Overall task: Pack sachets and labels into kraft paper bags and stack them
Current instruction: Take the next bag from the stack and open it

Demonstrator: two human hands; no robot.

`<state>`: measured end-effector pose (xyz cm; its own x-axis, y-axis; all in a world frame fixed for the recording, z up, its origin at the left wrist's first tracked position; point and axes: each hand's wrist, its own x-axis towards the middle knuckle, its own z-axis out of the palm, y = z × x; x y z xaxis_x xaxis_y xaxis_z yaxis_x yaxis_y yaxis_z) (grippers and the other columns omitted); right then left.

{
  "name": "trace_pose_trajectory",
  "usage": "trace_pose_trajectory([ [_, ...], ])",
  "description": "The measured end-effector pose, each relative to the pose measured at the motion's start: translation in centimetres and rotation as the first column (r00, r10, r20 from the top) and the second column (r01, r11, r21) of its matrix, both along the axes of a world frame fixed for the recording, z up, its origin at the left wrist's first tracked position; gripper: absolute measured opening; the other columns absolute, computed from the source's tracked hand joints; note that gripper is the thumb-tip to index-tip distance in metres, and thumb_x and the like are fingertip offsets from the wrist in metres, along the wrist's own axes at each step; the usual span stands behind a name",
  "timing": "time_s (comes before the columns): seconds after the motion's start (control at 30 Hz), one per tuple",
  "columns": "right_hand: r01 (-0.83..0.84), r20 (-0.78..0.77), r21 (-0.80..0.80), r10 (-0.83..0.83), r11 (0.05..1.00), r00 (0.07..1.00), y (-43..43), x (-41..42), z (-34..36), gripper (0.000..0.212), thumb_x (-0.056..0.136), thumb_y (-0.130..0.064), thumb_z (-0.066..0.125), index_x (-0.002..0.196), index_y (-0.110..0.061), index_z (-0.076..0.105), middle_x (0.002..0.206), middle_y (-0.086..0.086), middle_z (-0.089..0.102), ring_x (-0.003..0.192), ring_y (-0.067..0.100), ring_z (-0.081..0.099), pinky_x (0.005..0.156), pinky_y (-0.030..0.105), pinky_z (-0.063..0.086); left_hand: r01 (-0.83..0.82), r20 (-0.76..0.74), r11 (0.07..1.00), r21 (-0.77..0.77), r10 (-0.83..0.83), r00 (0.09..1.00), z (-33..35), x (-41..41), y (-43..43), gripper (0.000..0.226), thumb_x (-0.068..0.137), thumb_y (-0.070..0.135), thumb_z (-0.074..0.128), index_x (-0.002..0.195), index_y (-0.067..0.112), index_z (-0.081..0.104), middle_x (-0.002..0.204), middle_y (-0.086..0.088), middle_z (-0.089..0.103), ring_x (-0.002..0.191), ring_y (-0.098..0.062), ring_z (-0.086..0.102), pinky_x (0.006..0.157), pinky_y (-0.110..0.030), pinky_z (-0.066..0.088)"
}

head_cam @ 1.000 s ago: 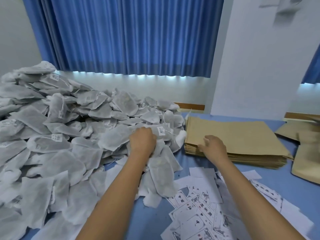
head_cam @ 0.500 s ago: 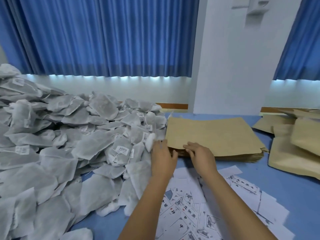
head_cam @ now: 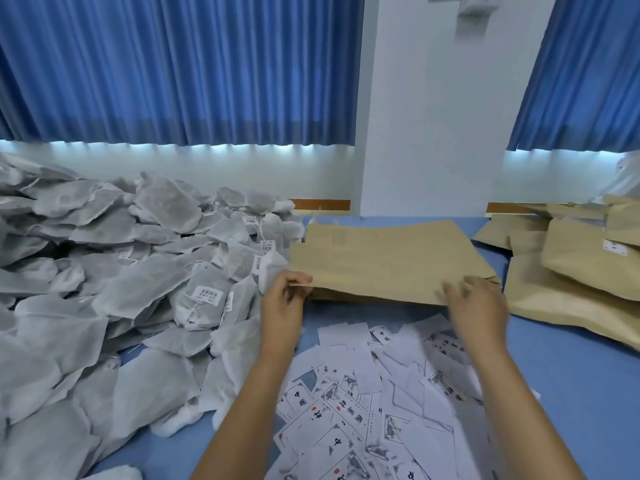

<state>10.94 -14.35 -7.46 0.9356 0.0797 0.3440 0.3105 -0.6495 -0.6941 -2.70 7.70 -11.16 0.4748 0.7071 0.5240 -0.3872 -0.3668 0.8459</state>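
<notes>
The left hand (head_cam: 284, 292), off the sachets (head_cam: 121, 289) a second ago, now pinches the top bag (head_cam: 381, 261) by its near-left corner, raising it from the stack (head_cam: 332, 296) for filling, while the blurred right hand (head_cam: 474, 306) meets its near edge, grip unclear.

Entry: hand-packing workroom, set up in a plain office-like room. Showing it: a heap of white mesh sachets (head_cam: 121, 289) with barcode tags is spreading over the left of a blue-covered table (head_cam: 571, 393); a stack of flat kraft paper bags (head_cam: 388, 258) is lying at the middle; filled kraft bags (head_cam: 571, 271) are piling up at the right; loose printed labels (head_cam: 381, 393) are lying scattered at the near edge. Blue curtains (head_cam: 173, 64) are hanging over bright windows behind, a plain white pillar (head_cam: 433, 116) standing between them
</notes>
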Motion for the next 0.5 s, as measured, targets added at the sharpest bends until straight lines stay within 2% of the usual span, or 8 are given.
trace_pose_trajectory([
  [0.07, 0.003, -0.249, 0.274, 0.068, 0.962, 0.966, -2.2, 1.0, 0.8, 0.038, 0.09, -0.023, 0.062, 0.119, 0.001, 0.059, 0.112, 0.015, 0.062, 0.097, 0.029, 0.057, 0.081, 0.035, 0.043, 0.113, 0.054, 0.991, -0.073, -0.11, 0.992, 0.4, 0.0, 0.3, 0.033, 0.082, -0.017, 0.056, 0.078, 0.015, 0.059, 0.089, 0.001, 0.067, 0.095, -0.013, 0.063, 0.086, -0.021, 0.049],
  [0.17, -0.007, -0.47, 0.62, 0.379, 0.785, 0.797, -3.8, 1.2, 1.0, 0.015, 0.091, -0.003, 0.058, 0.105, 0.003, 0.059, 0.087, 0.013, 0.066, 0.062, 0.018, 0.067, 0.049, 0.022, 0.046, 0.204, 0.121, 0.961, -0.189, -0.183, 0.976, 0.6, 0.2, 0.3, 0.03, 0.082, -0.016, 0.058, 0.082, 0.014, 0.057, 0.102, -0.003, 0.066, 0.107, -0.02, 0.06, 0.099, -0.044, 0.046],
  [0.23, 0.055, -0.505, 0.722, 0.47, 0.69, 0.724, -3.6, 0.9, 0.9, 0.014, 0.091, 0.003, 0.055, 0.105, 0.004, 0.055, 0.08, 0.014, 0.063, 0.049, 0.011, 0.065, 0.037, 0.016, 0.04, 0.2, 0.135, 0.939, -0.279, -0.167, 0.977, 0.7, 0.3, 0.1, 0.037, 0.086, -0.007, 0.059, 0.106, 0.024, 0.056, 0.132, -0.003, 0.054, 0.124, -0.022, 0.051, 0.106, -0.047, 0.04],
  [0.27, 0.101, -0.481, 0.78, 0.489, 0.618, 0.728, -3.2, 0.7, 1.0, 0.016, 0.091, 0.005, 0.053, 0.107, 0.005, 0.053, 0.081, 0.014, 0.062, 0.047, 0.009, 0.064, 0.037, 0.015, 0.041, 0.144, 0.085, 0.955, -0.258, -0.126, 0.988, 0.8, 0.3, -0.1, 0.052, 0.088, -0.001, 0.061, 0.124, 0.034, 0.046, 0.146, 0.001, 0.039, 0.133, -0.019, 0.042, 0.109, -0.044, 0.036],
  [0.3, 0.141, -0.443, 0.831, 0.488, 0.538, 0.752, -2.7, 0.5, 1.0, 0.017, 0.092, 0.007, 0.051, 0.109, 0.004, 0.052, 0.085, 0.015, 0.062, 0.048, 0.009, 0.066, 0.04, 0.014, 0.045, 0.053, 0.007, 0.985, -0.163, -0.053, 0.999, 1.0, 0.3, -0.4, 0.069, 0.088, 0.002, 0.061, 0.137, 0.039, 0.029, 0.154, 0.005, 0.023, 0.14, -0.016, 0.031, 0.113, -0.04, 0.03],
  [0.37, 0.182, -0.369, 0.904, 0.491, 0.388, 0.789, -1.3, -0.4, 0.9, 0.016, 0.094, 0.008, 0.047, 0.108, 0.001, 0.051, 0.095, 0.015, 0.062, 0.056, 0.015, 0.07, 0.049, 0.018, 0.054, -0.144, -0.11, 0.972, 0.187, 0.167, 0.98, 1.4, 0.5, -1.3, 0.087, 0.085, 0.0, 0.061, 0.149, 0.027, 0.01, 0.157, 0.004, 0.001, 0.146, -0.009, 0.007, 0.118, -0.026, 0.016],
  [0.43, 0.185, -0.34, 0.927, 0.522, 0.328, 0.782, 0.8, -2.1, 0.5, 0.017, 0.094, 0.009, 0.046, 0.105, -0.004, 0.05, 0.097, 0.013, 0.064, 0.064, 0.023, 0.073, 0.054, 0.025, 0.057, -0.262, -0.112, 0.846, 0.464, 0.35, 0.93, 1.9, 0.9, -3.0, 0.08, 0.084, 0.008, 0.063, 0.15, 0.019, 0.021, 0.158, -0.004, 0.0, 0.146, -0.01, 0.0, 0.115, -0.015, 0.009],
  [0.5, 0.155, -0.359, 0.917, 0.589, 0.369, 0.724, 3.2, -4.1, -0.4, 0.019, 0.093, 0.009, 0.046, 0.108, -0.001, 0.052, 0.094, 0.014, 0.069, 0.072, 0.029, 0.073, 0.061, 0.032, 0.059, -0.143, -0.158, 0.79, 0.596, 0.29, 0.944, 2.1, 1.3, -5.1, 0.063, 0.087, 0.024, 0.061, 0.145, 0.022, 0.036, 0.156, -0.001, 0.014, 0.146, -0.016, 0.006, 0.117, -0.025, 0.009],
])
